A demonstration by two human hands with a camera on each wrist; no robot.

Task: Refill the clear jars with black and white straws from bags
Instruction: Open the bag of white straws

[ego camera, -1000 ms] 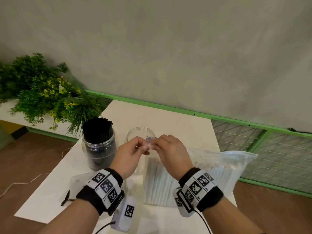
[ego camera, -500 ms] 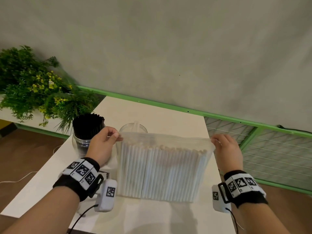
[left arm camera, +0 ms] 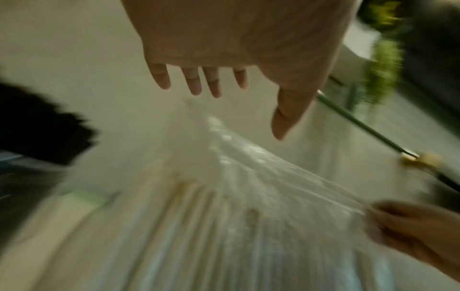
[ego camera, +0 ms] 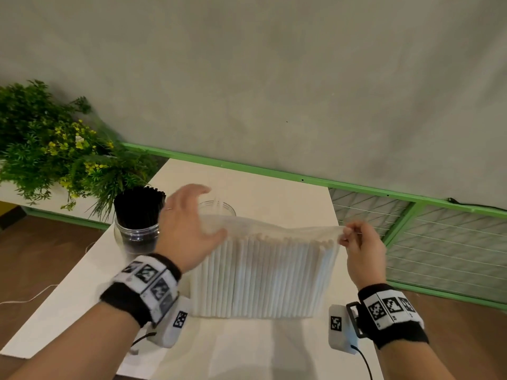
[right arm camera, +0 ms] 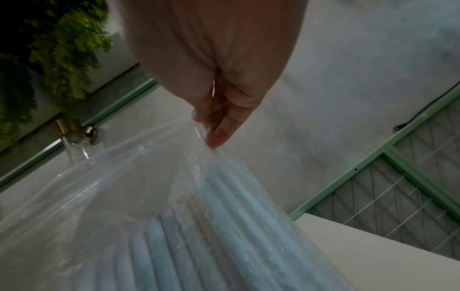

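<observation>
A clear plastic bag (ego camera: 263, 275) packed with white straws stands upright on the white table (ego camera: 274, 187). My right hand (ego camera: 356, 239) pinches the bag's top right corner (right arm camera: 211, 126) between thumb and fingers. My left hand (ego camera: 192, 215) hovers spread above the bag's top left edge, fingers straight (left arm camera: 196, 80), holding nothing. Behind it a clear jar (ego camera: 216, 208) holds one or two white straws. To the left a second clear jar (ego camera: 138, 215) is full of black straws.
A green plant (ego camera: 55, 149) with yellow flowers sits on a ledge at the left. A green rail (ego camera: 301, 179) and wire mesh panels (ego camera: 439, 242) border the table's far and right sides. A white cable (ego camera: 27, 297) lies on the brown floor at the left.
Both hands pulled the bag's top apart from the middle to its corners. Since then my left hand has let go of the left corner and opened above it; the right hand keeps its pinch.
</observation>
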